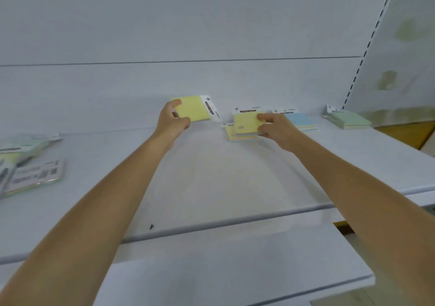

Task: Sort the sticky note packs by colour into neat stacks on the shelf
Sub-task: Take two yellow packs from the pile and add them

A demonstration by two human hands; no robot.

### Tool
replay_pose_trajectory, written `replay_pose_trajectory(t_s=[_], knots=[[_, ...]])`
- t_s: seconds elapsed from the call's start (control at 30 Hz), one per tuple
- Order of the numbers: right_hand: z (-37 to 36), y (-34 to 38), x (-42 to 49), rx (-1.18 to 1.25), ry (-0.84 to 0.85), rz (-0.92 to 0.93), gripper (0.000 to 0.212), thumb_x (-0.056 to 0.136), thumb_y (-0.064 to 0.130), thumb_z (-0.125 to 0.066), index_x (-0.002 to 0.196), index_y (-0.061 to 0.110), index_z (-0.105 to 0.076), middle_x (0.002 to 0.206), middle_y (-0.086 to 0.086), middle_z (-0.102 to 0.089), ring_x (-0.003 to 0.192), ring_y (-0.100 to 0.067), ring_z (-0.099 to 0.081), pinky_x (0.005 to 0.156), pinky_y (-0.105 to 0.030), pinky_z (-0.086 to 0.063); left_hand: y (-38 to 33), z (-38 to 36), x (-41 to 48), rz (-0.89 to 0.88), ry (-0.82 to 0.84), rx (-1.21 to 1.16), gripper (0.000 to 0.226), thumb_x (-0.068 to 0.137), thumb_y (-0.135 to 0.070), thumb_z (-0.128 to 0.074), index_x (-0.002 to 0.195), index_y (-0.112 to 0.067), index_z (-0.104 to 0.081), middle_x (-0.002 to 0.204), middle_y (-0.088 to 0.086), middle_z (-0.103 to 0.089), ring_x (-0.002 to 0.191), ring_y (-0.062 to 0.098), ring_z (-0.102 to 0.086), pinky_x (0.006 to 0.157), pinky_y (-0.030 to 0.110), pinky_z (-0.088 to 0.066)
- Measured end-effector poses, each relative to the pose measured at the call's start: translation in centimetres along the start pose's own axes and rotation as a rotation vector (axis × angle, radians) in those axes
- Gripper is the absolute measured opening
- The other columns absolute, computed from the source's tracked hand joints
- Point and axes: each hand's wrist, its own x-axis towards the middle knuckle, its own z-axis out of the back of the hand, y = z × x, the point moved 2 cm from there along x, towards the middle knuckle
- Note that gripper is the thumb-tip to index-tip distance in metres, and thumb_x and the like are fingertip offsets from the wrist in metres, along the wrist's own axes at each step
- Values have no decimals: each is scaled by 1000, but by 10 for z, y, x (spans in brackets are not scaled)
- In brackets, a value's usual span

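Observation:
My left hand [173,120] grips a yellow sticky note pack [196,109] with a white header card, raised above the white shelf [211,176] near the back panel. My right hand [275,129] pinches another yellow pack [246,123] lying on top of a small yellow stack [231,135] at the shelf's back. Right beside it sits a blue-topped stack [300,120]. A green stack [348,120] lies further right. Several mixed packs [33,164] lie jumbled at the far left.
A slotted upright [367,47] and a side panel close off the shelf on the right. The shelf's front lip [211,225] runs across below my forearms, with a lower shelf [235,270] beneath it.

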Motion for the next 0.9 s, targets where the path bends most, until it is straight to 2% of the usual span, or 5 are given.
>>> replay_pose_trajectory(t_s=[0.07, 0.13, 0.23, 0.57, 0.9], knots=[[-9, 2, 7, -124, 0, -3, 51, 82, 6, -57, 132, 13, -49, 135, -10, -50, 113, -26, -55, 101, -23, -46, 0, 3, 4, 17, 11, -63, 59, 80, 9, -51, 132, -17, -42, 75, 0, -36, 68, 17, -48, 83, 30, -53], [-14, 4, 12, -256, -5, 10, 43, 87, 7, -53, 130, 5, -50, 123, -13, -56, 100, -25, -55, 68, 9, -35, 0, 4, 7, 32, 40, -132, 62, 80, 12, -51, 133, -18, -41, 77, 1, -36, 69, 15, -48, 78, 25, -52], [-19, 1, 21, -389, 3, 71, 37, 90, 9, -48, 123, -7, -51, 108, -26, -60, 78, -19, -44, 44, 0, -29, -1, 0, 9, 67, 73, -178, 64, 81, 13, -50, 136, -16, -37, 87, 2, -39, 71, 14, -49, 78, 24, -51], [2, -22, 25, -770, 27, 228, 50, 88, 43, -37, 127, 15, -52, 135, -9, -50, 132, -25, -36, 108, -39, -31, -13, -48, 3, 67, 75, -134, 63, 75, -8, -74, 129, -5, -42, 73, -1, -46, 72, 12, -59, 79, 20, -54], [23, -42, 12, -965, 187, 271, 69, 83, 65, -37, 132, 17, -43, 144, -3, -36, 136, -23, -29, 106, -39, -30, -9, -115, -17, -37, 35, 349, 42, 89, -28, -53, 128, -12, -52, 133, 8, -55, 123, 25, -50, 106, 32, -38]])
